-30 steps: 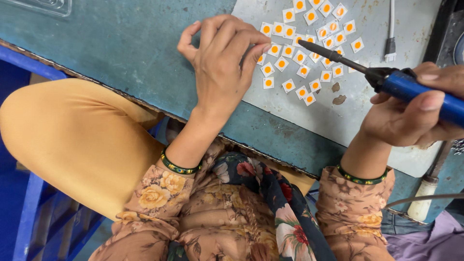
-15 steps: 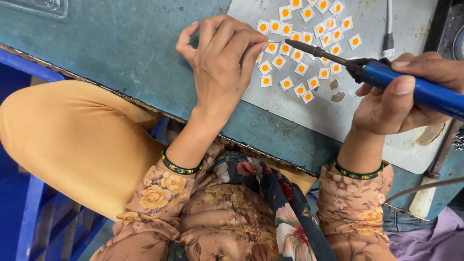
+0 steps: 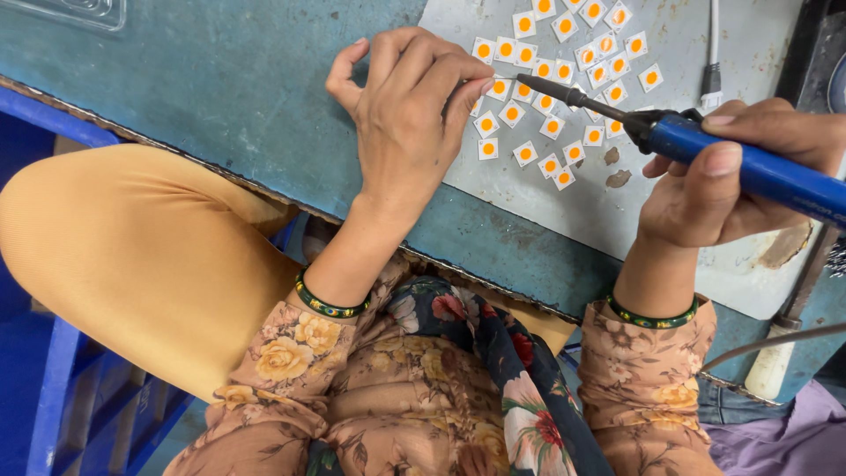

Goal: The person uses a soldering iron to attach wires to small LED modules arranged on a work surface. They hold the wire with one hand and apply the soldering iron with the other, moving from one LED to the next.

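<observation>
Several small white square chips with orange centres [image 3: 564, 79] lie spread on a pale grey sheet [image 3: 705, 220] on the teal bench. My right hand [image 3: 731, 167] grips a blue-handled soldering iron [image 3: 749, 167]; its dark tip [image 3: 529, 81] points left at the chips. My left hand [image 3: 405, 115] rests on the bench at the sheet's left edge, fingers curled, fingertips touching a chip close to the iron's tip. Whether it pinches anything there is hidden by the fingers.
A teal bench top [image 3: 220, 79] with a worn front edge runs across the view. A white cable with a plug [image 3: 712, 79] lies on the sheet at the top right. A clear plastic tray [image 3: 70, 11] sits top left. A white tool handle [image 3: 775, 366] lies lower right. Blue frame [image 3: 53, 388] below.
My right hand and the soldering iron have moved left and up, bringing the tip to the chips by my left fingertips. The left hand has barely shifted.
</observation>
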